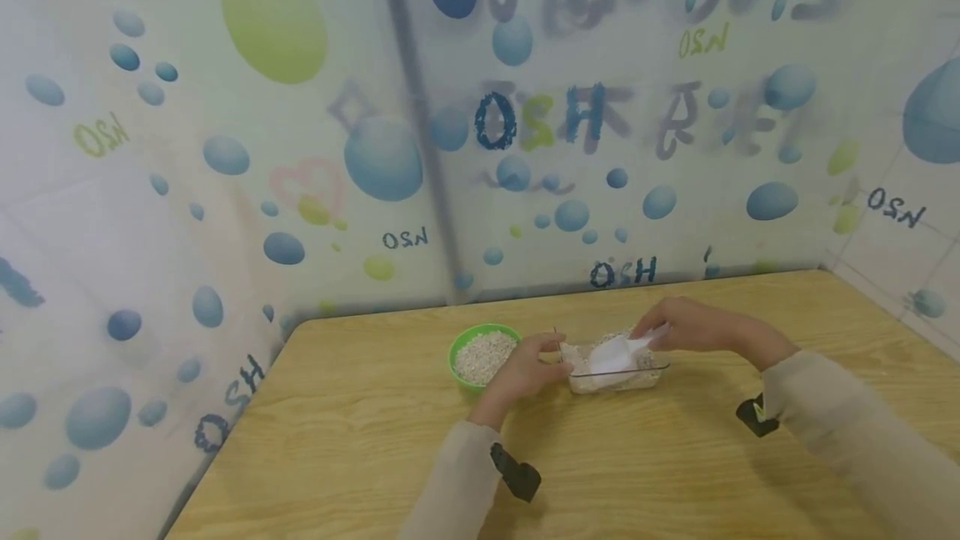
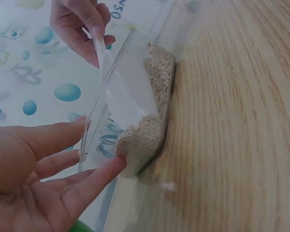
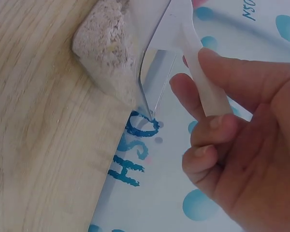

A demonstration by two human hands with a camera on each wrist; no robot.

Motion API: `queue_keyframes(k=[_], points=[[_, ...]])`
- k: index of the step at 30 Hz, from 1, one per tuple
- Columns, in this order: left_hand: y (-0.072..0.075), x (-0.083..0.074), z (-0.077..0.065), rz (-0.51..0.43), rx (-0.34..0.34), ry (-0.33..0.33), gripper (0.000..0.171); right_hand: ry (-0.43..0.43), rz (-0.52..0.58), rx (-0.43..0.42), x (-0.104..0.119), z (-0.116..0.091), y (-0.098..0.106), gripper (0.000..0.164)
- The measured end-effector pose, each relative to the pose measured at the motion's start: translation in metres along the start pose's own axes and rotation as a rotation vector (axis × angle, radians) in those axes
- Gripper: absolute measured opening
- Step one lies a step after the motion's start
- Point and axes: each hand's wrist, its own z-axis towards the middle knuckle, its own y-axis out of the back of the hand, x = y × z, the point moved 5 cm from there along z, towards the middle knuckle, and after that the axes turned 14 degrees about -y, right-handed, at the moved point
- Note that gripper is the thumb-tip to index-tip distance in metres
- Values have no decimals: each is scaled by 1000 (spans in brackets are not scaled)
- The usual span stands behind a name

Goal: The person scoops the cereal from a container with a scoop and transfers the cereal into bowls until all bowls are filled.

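A clear rectangular container (image 1: 581,385) stands on the table with pale flakes (image 2: 160,72), like oats, inside. Its near end is met by my left hand (image 1: 527,367), whose fairly straight fingers touch the rim and the end wall in the left wrist view. With thumb and curled fingers, my right hand (image 1: 686,325) grips the handle of a white plastic scoop (image 1: 611,354). The scoop's head lies tilted down inside the container, its front edge at the flakes (image 3: 104,34) and partly hidden by them.
Left of the container, close behind my left hand, stands a green bowl (image 1: 452,363) heaped with similar flakes (image 1: 483,357). The wooden table (image 1: 352,432) ends at a wall covering (image 1: 510,215) printed with bubbles and lettering.
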Motion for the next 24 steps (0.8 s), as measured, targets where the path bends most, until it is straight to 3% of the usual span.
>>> queue_keyframes(k=[7, 14, 24], points=[[1, 0, -1, 1, -2, 2, 48, 58, -11, -24, 5, 3, -5, 24], [1, -3, 0, -7, 1, 4, 49, 22, 18, -44, 8, 7, -10, 26], [2, -2, 4, -17, -3, 20, 48, -49, 12, -116, -5, 24, -11, 24]])
